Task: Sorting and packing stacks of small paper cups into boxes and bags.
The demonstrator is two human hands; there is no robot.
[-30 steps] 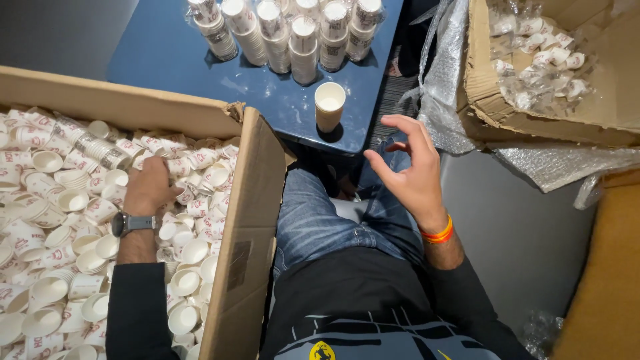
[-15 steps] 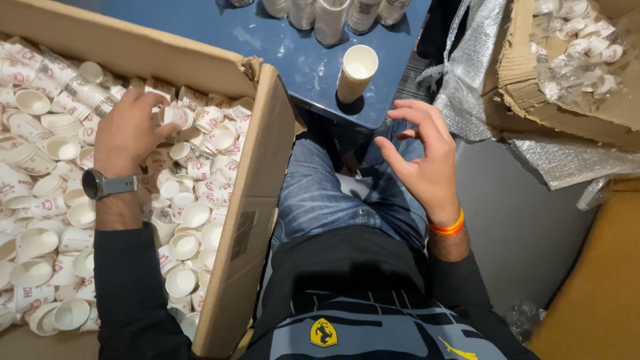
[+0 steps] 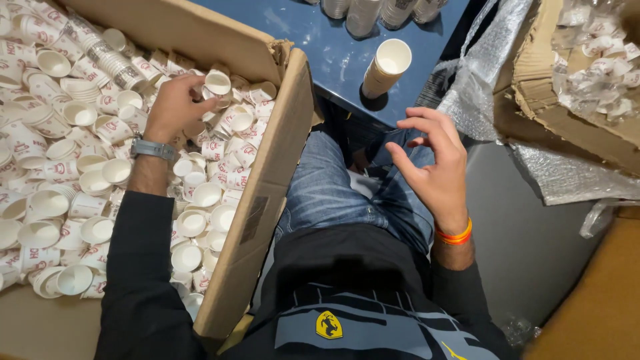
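My left hand (image 3: 175,107) is inside a big cardboard box (image 3: 267,193) full of small white paper cups with red print, and its fingers pinch one paper cup (image 3: 218,82) near the box's far wall. A grey watch sits on that wrist. My right hand (image 3: 433,163) hovers over my lap with the fingers curled and apart, holding nothing; an orange band circles its wrist. Just beyond it a short stack of nested cups (image 3: 387,67) stands on the blue table (image 3: 320,40).
Taller cup stacks (image 3: 363,13) stand at the table's far edge. A second cardboard box (image 3: 573,113) lined with clear plastic holds more small items at the right. Silver foil wrap (image 3: 480,73) hangs between it and the table. Another carton side (image 3: 600,293) is at bottom right.
My left hand moved farther up the box and picked a cup from the pile. My right hand stayed over my lap, fingers spreading slightly.
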